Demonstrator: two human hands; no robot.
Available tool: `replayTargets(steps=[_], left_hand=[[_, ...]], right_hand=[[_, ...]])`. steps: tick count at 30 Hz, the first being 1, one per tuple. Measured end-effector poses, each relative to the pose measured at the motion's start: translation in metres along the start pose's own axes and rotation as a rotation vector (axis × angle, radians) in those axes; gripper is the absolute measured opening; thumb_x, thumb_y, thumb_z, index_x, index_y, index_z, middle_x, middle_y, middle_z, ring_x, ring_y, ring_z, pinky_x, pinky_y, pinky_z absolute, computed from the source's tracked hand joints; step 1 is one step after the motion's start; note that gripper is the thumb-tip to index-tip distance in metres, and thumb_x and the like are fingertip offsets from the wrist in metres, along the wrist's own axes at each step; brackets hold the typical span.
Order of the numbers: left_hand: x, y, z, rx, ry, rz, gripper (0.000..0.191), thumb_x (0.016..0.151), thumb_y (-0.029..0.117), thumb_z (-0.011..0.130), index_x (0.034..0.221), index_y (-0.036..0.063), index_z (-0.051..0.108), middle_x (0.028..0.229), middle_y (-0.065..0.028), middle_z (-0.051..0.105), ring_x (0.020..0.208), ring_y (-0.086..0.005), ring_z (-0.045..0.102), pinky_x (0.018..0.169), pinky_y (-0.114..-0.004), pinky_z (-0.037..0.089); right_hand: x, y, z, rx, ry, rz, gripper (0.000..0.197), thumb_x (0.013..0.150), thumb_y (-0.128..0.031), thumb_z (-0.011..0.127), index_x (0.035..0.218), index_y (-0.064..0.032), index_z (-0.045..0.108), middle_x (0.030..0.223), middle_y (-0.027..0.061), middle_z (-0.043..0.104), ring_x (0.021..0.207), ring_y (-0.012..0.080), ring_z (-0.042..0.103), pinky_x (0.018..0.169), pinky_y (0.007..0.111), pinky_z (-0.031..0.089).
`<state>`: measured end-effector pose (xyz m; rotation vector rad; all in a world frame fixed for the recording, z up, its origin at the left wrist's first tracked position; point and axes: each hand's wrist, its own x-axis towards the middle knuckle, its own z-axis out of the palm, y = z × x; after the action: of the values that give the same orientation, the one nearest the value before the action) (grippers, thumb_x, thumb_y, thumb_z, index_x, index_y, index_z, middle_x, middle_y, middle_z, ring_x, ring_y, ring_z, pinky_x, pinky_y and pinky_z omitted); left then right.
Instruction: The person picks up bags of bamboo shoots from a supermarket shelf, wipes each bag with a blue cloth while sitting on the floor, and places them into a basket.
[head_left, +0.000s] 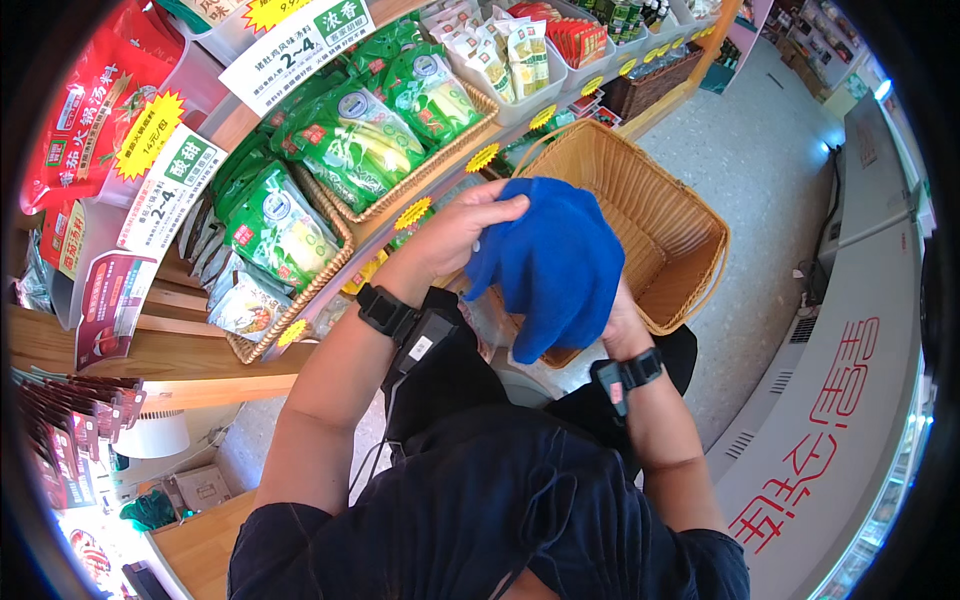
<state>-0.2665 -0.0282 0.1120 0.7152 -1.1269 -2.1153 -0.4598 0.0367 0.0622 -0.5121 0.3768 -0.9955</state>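
Note:
A crumpled blue cloth (559, 262) is held up between both hands, above the near end of a rectangular woven basket (645, 202). Thumb and fingers of my left hand (476, 225) pinch its upper left edge. My right hand (621, 322) grips it at the lower right, with most of the fingers hidden behind the cloth. The basket looks bare inside where it shows, and its thin handle curves along the right rim. The cloth covers the basket's near left part, so I cannot tell whether it touches the wicker.
On the left, wooden shelves carry wicker trays (341, 247) of green food packets (360, 142). Red pouches (97, 112) and plastic bins (529, 105) stand farther along. Yellow price tags line the shelf edge. A white freezer cabinet (810, 420) runs along the right, beyond a speckled floor (765, 187).

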Motion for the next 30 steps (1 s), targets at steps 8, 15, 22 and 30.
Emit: replayTargets(steps=[8, 15, 22, 30], left_hand=[[0.015, -0.025, -0.024, 0.917, 0.435, 0.364, 0.020, 0.084, 0.018, 0.056, 0.095, 0.0018, 0.055, 0.091, -0.0019, 0.058, 0.084, -0.0073, 0.053, 0.077, -0.024, 0.044], [-0.003, -0.043, -0.009, 0.527, -0.012, -0.118, 0.037, 0.084, 0.028, 0.056, 0.107, -0.0001, 0.054, 0.099, -0.0048, 0.058, 0.088, -0.0105, 0.053, 0.080, -0.025, 0.042], [-0.006, -0.042, -0.017, 0.417, 0.016, -0.030, 0.034, 0.087, 0.024, 0.051, 0.110, -0.0014, 0.054, 0.101, -0.0045, 0.058, 0.091, -0.0102, 0.054, 0.083, -0.025, 0.042], [-0.002, -0.040, -0.004, -0.321, 0.006, -0.037, 0.033, 0.087, 0.022, 0.049, 0.111, 0.0002, 0.049, 0.108, -0.0105, 0.056, 0.099, -0.0189, 0.054, 0.088, -0.033, 0.041]], right_hand=[[0.005, 0.002, 0.003, -0.043, 0.006, 0.028, 0.046, 0.087, -0.025, 0.050, 0.125, -0.0031, 0.037, 0.117, 0.0107, 0.050, 0.100, 0.0206, 0.054, 0.086, 0.032, 0.045], [0.007, 0.003, -0.002, -0.295, 0.087, 0.012, 0.046, 0.087, -0.028, 0.048, 0.123, -0.0023, 0.039, 0.113, 0.0090, 0.052, 0.098, 0.0180, 0.055, 0.084, 0.032, 0.046], [0.007, -0.005, -0.019, -0.152, 0.147, 0.102, 0.043, 0.089, -0.030, 0.045, 0.121, -0.0011, 0.042, 0.116, 0.0103, 0.052, 0.101, 0.0184, 0.053, 0.086, 0.032, 0.045], [0.018, 0.012, -0.045, 0.004, 0.348, -0.007, 0.042, 0.089, -0.030, 0.045, 0.119, -0.0006, 0.043, 0.116, 0.0126, 0.051, 0.101, 0.0221, 0.053, 0.087, 0.034, 0.045]])
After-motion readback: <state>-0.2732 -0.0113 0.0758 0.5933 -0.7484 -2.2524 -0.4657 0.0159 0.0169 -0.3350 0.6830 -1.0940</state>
